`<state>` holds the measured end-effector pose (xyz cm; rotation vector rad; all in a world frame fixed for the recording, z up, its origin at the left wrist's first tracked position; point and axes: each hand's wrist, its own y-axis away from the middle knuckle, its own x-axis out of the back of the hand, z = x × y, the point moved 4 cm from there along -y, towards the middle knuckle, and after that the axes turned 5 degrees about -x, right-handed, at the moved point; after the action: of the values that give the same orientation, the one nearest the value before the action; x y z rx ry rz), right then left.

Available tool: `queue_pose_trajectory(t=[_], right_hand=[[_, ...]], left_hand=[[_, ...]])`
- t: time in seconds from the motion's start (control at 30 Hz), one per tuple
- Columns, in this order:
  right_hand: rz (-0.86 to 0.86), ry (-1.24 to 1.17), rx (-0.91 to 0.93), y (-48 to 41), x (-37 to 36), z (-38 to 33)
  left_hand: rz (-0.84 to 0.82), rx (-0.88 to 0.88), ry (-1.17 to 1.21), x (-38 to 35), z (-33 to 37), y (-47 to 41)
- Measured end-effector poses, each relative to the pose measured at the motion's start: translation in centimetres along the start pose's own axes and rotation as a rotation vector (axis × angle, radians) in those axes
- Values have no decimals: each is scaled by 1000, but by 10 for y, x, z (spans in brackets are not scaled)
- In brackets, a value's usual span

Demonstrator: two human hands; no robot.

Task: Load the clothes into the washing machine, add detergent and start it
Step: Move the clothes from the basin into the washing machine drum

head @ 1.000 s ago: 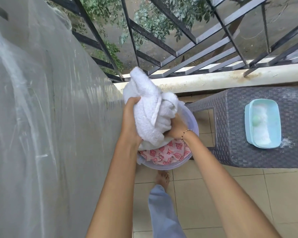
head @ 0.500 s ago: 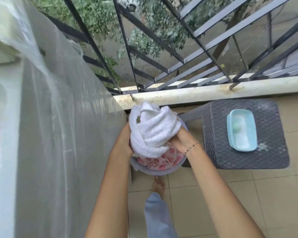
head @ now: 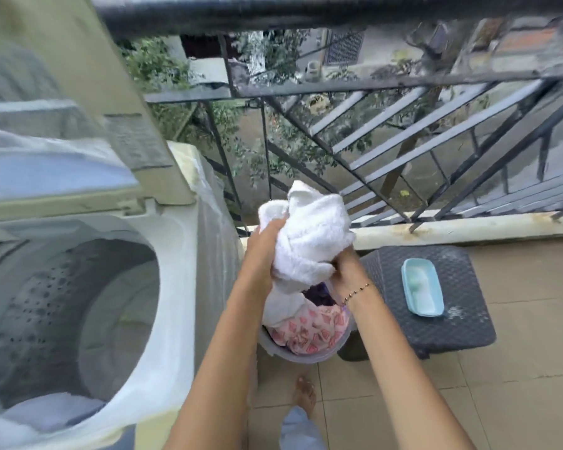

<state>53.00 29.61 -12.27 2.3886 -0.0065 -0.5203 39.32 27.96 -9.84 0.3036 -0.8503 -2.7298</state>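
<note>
White towel (head: 312,235) held over bucket (head: 306,356) of pink clothes (head: 309,329).

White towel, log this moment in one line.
left hand, right hand: grip white towel | over bucket | washer: lid open

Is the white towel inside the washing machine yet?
No, the left hand and right hand hold the white towel above the bucket, beside the open washing machine.
</note>
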Motion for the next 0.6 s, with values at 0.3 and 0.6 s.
queue_pose_trajectory(t=[0.3, 0.6], right_hand=[[-293, 156, 148, 98, -148, 5], [-179, 287, -52, 64, -295, 131]], left_hand=[[32, -246, 78, 145, 95, 109], [430, -114, -162, 344, 63, 110]])
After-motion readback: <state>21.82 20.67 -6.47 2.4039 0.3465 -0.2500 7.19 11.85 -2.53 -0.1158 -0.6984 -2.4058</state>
